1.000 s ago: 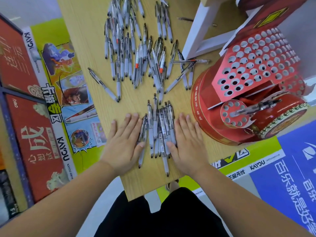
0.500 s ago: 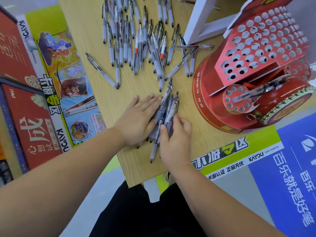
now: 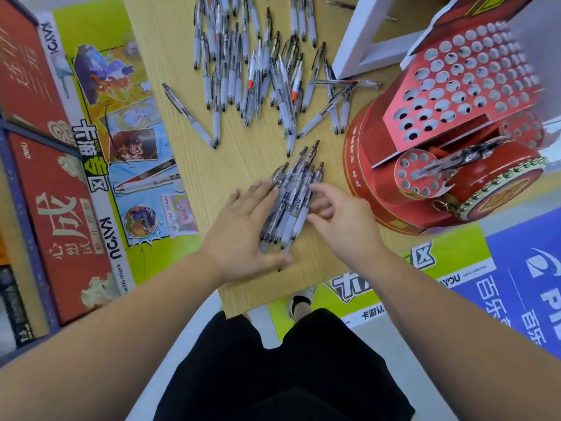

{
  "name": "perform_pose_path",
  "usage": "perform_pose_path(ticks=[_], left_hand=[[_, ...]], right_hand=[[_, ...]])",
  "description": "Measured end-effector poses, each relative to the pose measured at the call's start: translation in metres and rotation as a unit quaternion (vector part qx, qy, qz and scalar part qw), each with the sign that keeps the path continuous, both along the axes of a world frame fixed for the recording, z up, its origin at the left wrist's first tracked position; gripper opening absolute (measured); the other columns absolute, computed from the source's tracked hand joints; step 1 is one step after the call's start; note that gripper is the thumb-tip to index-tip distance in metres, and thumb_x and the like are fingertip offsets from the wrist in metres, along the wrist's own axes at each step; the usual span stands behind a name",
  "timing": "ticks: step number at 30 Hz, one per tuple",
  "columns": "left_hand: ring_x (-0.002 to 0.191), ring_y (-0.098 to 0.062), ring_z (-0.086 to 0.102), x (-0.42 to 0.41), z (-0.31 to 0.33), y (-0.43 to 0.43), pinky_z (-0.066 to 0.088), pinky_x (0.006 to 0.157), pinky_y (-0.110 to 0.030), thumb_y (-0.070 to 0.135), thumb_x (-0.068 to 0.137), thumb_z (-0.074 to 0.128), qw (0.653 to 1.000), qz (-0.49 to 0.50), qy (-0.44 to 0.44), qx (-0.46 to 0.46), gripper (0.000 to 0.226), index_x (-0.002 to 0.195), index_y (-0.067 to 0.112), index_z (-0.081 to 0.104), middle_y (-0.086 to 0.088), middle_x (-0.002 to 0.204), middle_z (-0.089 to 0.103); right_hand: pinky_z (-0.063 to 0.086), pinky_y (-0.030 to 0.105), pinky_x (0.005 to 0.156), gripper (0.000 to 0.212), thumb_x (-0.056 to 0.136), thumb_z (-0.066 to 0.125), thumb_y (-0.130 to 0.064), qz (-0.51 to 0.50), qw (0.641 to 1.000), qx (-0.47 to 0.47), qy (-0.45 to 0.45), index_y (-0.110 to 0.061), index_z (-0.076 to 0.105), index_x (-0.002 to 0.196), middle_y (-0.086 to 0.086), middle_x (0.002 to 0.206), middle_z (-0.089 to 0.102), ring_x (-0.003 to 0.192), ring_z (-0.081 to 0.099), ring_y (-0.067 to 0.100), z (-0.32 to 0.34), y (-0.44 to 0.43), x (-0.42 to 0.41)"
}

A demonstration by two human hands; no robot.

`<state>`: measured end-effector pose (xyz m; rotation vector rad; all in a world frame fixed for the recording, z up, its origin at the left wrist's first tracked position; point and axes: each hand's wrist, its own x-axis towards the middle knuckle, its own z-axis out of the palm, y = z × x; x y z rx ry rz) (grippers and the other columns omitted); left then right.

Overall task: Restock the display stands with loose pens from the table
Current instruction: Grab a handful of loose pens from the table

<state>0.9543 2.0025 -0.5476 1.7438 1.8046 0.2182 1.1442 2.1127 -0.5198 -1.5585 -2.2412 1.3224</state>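
Pen bundle (image 3: 296, 189) partly under left hand (image 3: 243, 229)

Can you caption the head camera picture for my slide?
Left hand and right hand gather a bundle of pens on the table beside the red display stand.

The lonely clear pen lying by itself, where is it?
In the head view, the lone clear-and-white pen lies slanted on the wooden table, left of the big scattered pen pile.
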Motion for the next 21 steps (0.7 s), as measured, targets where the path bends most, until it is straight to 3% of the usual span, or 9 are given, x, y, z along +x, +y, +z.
perform_pose_path(ticks=[2,5,8,11,14,18,21], left_hand=[[0.155,-0.017,-0.016,0.015,-0.004,-0.005,-0.01,0.125,-0.044,0.094,0.068,0.045,0.999,0.007,0.034,-0.024,0.133,0.162,0.018,-0.008,0.0,0.168,-0.017],[0.156,-0.018,-0.012,0.027,-0.009,-0.003,-0.007,0.126,-0.046,0.085,0.078,0.051,0.997,0.053,0.048,0.005,0.122,0.162,0.017,-0.006,0.001,0.168,-0.015],[0.157,-0.019,-0.005,0.028,-0.014,0.0,-0.005,0.126,-0.046,0.079,0.083,0.051,0.997,0.061,0.047,0.031,0.113,0.162,0.014,0.003,-0.001,0.17,-0.006],[0.157,-0.023,0.007,0.022,-0.017,0.003,0.003,0.127,-0.048,0.065,0.083,0.063,0.997,0.04,0.017,0.06,0.107,0.161,0.009,0.014,-0.007,0.17,0.007],[0.154,-0.027,0.022,0.007,-0.015,0.012,0.012,0.126,-0.049,0.059,0.078,0.061,0.997,-0.005,-0.005,0.078,0.103,0.159,0.006,0.026,-0.012,0.167,0.023],[0.147,-0.029,0.038,-0.018,-0.015,0.024,0.023,0.121,-0.053,0.054,0.074,0.061,0.991,-0.054,-0.021,0.12,0.092,0.151,0.007,0.043,-0.012,0.157,0.043],[0.145,-0.027,0.041,-0.03,-0.016,0.024,0.027,0.119,-0.057,0.061,0.08,0.062,0.988,-0.048,-0.004,0.146,0.087,0.147,0.009,0.05,-0.009,0.153,0.049]], right_hand=[[0.057,0.033,0.078,0.045,0.086,0.078,-0.012,0.095,0.994,0.045,-0.042,-0.026,0.061,0.126,-0.011,0.089,0.069,0.079,0.066,0.006,0.003,0.015,-0.001],[0.052,0.037,0.071,0.041,0.079,0.082,-0.014,0.221,0.957,0.172,-0.078,-0.017,0.063,0.115,-0.002,0.087,0.064,0.083,0.065,0.027,0.003,0.034,-0.006],[0.047,0.046,0.094,0.065,0.066,0.09,-0.021,0.301,0.905,0.291,-0.076,-0.016,0.064,0.126,0.009,0.119,0.06,0.114,0.056,0.034,-0.001,0.052,-0.011],[0.016,0.052,0.123,0.096,0.065,0.092,-0.026,0.4,0.875,0.25,-0.11,-0.023,0.048,0.15,0.006,0.165,0.031,0.155,0.018,0.03,0.0,0.07,-0.024],[-0.003,0.046,0.126,0.109,0.069,0.09,-0.045,0.481,0.842,0.195,-0.146,-0.023,0.033,0.159,-0.002,0.171,0.014,0.159,-0.003,0.023,-0.002,0.077,-0.038],[0.004,0.045,0.126,0.12,0.075,0.073,-0.071,0.503,0.824,0.175,-0.192,-0.023,0.009,0.164,-0.007,0.172,0.006,0.158,-0.008,0.018,-0.005,0.073,-0.039],[0.021,0.048,0.122,0.114,0.078,0.052,-0.082,0.481,0.826,0.229,-0.183,-0.02,0.01,0.164,-0.002,0.169,0.018,0.157,0.009,0.026,-0.01,0.063,-0.034]])
